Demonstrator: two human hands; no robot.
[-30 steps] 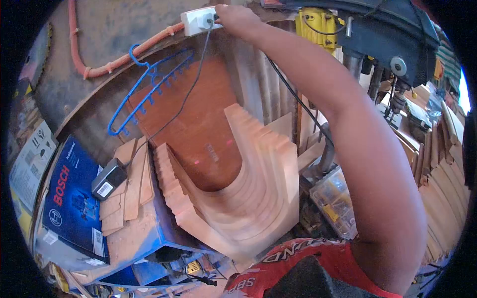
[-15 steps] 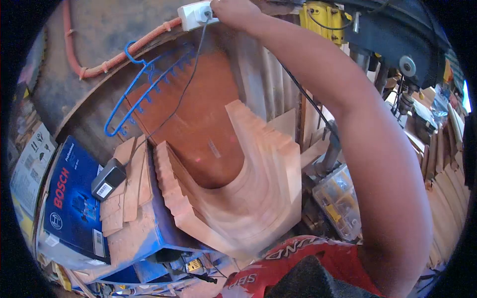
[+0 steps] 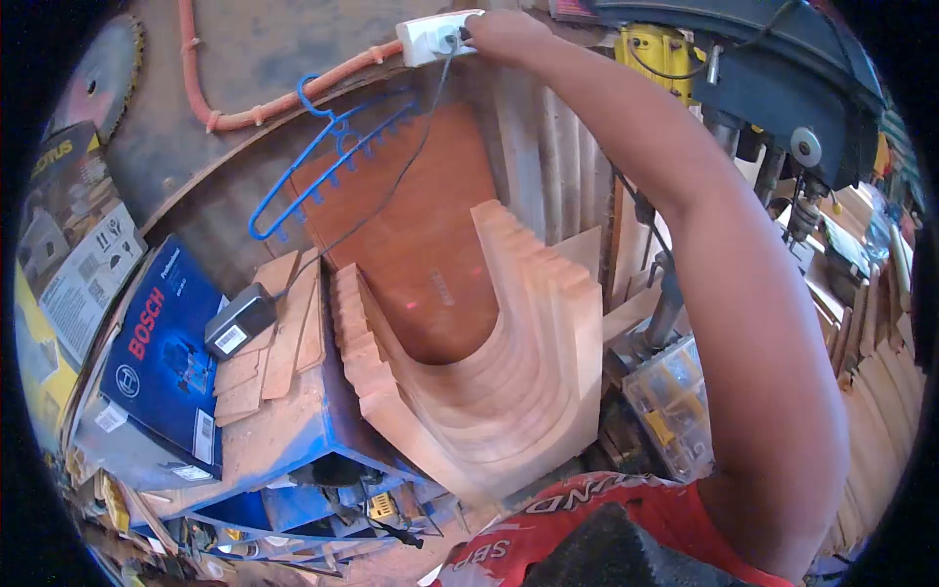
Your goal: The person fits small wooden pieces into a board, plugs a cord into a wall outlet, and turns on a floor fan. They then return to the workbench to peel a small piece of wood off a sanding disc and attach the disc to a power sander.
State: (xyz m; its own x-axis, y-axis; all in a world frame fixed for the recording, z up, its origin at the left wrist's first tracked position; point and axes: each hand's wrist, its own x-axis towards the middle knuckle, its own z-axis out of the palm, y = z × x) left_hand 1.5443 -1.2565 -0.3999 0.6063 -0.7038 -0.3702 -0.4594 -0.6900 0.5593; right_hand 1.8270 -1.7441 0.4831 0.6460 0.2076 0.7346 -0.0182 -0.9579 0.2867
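My right hand reaches up to the white socket block on the wall. Its fingers are closed around a small dark plug at the block's right end, mostly hidden by the fingers. Beside it another plug sits in the block. Its thin black cord runs down to a black power adapter lying on thin wood pieces. Below my arm stands a stepped, U-shaped stack of curved wood. My left hand is out of view.
A blue hanger hangs from the orange conduit. At left are a blue Bosch box and a circular saw blade. A drill press stands at right, above a clear parts organizer.
The view has swung slightly left, bringing the saw blade into sight. My right hand stays at the socket block's right end, where the dark plug now shows by the fingers.
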